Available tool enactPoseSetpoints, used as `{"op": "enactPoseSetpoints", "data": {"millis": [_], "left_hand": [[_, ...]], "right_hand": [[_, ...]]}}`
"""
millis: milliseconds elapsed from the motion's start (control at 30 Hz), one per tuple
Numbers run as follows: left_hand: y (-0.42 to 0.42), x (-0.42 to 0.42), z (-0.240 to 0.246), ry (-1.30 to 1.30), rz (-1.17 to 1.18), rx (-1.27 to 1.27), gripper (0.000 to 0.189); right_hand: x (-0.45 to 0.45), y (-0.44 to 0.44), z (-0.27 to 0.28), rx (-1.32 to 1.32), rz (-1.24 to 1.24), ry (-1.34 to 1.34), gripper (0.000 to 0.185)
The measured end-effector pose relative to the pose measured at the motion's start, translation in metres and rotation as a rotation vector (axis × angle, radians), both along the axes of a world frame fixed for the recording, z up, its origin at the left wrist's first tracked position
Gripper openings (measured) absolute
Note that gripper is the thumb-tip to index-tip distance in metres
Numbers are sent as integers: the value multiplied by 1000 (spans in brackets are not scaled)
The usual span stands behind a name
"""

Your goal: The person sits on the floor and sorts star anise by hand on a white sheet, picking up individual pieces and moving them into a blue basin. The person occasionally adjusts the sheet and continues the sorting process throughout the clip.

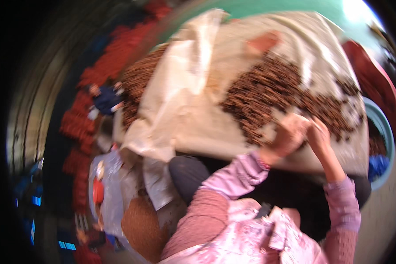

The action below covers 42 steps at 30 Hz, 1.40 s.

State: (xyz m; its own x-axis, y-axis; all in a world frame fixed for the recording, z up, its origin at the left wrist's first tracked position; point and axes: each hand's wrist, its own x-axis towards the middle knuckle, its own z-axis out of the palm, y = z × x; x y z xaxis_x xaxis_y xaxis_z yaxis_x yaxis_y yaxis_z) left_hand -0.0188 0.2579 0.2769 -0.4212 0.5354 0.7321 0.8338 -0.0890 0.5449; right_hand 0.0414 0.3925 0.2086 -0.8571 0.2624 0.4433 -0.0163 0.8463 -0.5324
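Note:
Both hands meet over the near edge of a pile of small brown pieces (267, 89), blurred and too small to name surely. My left hand (287, 133) has its fingers bent toward my right hand (318, 132), and the fingertips appear to touch. Blur hides whether anything small is pinched between them. Beneath lies a cream-coloured sheet (198, 128) spread over a work surface. More of the brown pieces trail off to the right of my hands. A blurred orange-pink object (263, 42) rests on the sheet beyond the pile.
At the right stands a light blue tub (390, 132) holding brown material and a blue bag (378, 166). Beside it is a dark red sack (373, 71). Left are another brown heap (145, 79), a reddish-brown mound (142, 227), stacked red sacks (95, 79) and a person in dark clothing (106, 100).

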Motion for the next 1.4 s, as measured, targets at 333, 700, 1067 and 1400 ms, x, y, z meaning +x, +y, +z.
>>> {"op": "enactPoseSetpoints", "data": {"millis": [333, 700, 1067, 1400], "left_hand": [[2, -68, -38, -33, 366, -923, 58], [-14, -54, -69, 220, 338, -546, 10], [-22, -59, -67, 59, 462, -930, 47], [-75, -28, -66, 329, 488, -632, 25]], "right_hand": [[-3, 24, 8, 360, -122, -300, 46], [14, 10, -11, 275, -66, -135, 45], [0, -17, -12, 363, -56, -226, 49], [14, -24, -5, 298, 98, -36, 43]]}}
